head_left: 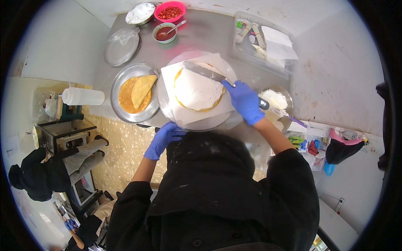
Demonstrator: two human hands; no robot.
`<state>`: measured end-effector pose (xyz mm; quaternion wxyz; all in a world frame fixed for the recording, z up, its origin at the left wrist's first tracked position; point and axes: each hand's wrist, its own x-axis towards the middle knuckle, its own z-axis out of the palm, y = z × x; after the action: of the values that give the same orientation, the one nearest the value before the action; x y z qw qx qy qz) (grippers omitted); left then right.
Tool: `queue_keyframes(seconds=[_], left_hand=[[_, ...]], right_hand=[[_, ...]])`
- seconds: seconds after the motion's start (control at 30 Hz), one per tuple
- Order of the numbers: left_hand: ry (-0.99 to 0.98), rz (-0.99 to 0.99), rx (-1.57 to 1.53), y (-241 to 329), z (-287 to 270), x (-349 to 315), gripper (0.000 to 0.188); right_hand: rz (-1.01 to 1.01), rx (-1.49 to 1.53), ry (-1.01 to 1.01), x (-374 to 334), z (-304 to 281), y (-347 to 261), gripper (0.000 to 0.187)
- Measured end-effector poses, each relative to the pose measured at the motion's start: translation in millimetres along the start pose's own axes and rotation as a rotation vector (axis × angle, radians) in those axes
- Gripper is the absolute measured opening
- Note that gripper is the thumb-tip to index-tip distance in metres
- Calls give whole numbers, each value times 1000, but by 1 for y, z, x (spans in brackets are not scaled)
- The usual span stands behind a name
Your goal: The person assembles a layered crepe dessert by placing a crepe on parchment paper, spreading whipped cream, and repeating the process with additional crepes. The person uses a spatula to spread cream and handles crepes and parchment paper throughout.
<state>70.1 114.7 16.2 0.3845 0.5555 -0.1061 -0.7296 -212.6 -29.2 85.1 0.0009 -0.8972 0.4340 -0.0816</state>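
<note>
A round cake layer [199, 93], coated with white cream and yellow at its edge, lies on a square white sheet [188, 116] over a round cake stand [166, 106]. In its blue glove, my right hand [246, 100] is closed around the dark handle of a metal icing spatula [205, 72]. The blade lies flat over the far part of the cream. My left hand [164, 139], also gloved in blue, is at the stand's near left rim with its fingers stretched out; whether it touches the rim is unclear.
Left of the stand, a round metal pan [119, 85] holds a flat orange-brown layer and a folded piece. Bowls of white cream [140, 14], red pieces [170, 12] and red sauce [164, 33] stand farther back. A clear bin [238, 50] and a cream bowl [275, 98] are rightward.
</note>
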Motion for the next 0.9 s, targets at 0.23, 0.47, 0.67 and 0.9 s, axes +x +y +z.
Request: queue_keyframes(seconds=[0.23, 0.47, 0.67, 0.9], left_hand=[[146, 170, 35, 3, 0, 7, 39], [-122, 246, -124, -8, -22, 6, 38], [-70, 193, -184, 22, -32, 19, 31], [219, 459, 258, 73, -47, 59, 35]], right_hand=[[-5, 158, -77, -31, 15, -14, 38], [110, 369, -146, -47, -8, -34, 40], [13, -42, -90, -14, 4, -17, 48], [44, 273, -308, -31, -9, -24, 48]])
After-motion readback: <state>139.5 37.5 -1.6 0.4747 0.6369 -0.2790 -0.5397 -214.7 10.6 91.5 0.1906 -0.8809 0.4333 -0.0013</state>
